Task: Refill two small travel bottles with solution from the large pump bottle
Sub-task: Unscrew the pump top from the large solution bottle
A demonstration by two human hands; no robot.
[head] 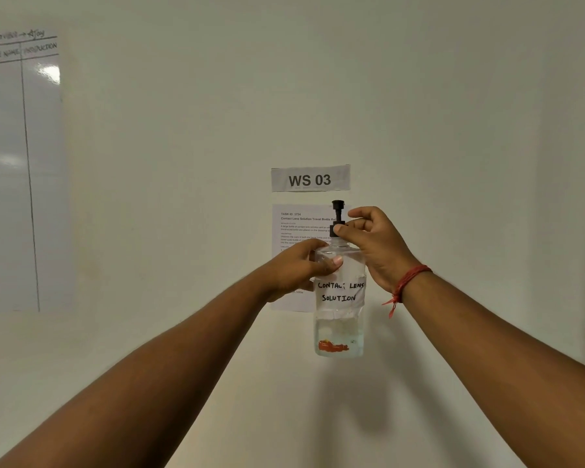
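Seemingly early in the task. Held up in mid-air before a pale wall: a clear large pump bottle (339, 298), upright, with a handwritten label reading "CONTACT LENS SOLUTION" and liquid only in the bottom part, most of the body looking empty. Gripped around its shoulder by the left hand (298, 266), fingers curled round the far side and thumb pressed across the front. Pinched at the black pump collar (335, 229) by the right hand (374, 246), thumb and fingers closed on the collar, black pump head (338, 205) standing above on its stem. Worn on the right wrist: a red thread bracelet (406, 286). Judging from that grip, probably unscrewing or tightening the pump top; impossible to tell which. No travel bottles anywhere in view, so no sign of either one filled; unclear whether any solution transferred yet. Left to do, as far as visible: both refills, by pouring or pumping, then closing everything. Behind the bottle, taped to the wall: a printed sign reading "WS 03" (310, 179) and a task sheet (298, 224), partly hidden by hands and bottle. Far left: a whiteboard (11, 163) with ruled columns and faint handwriting. No table in view.
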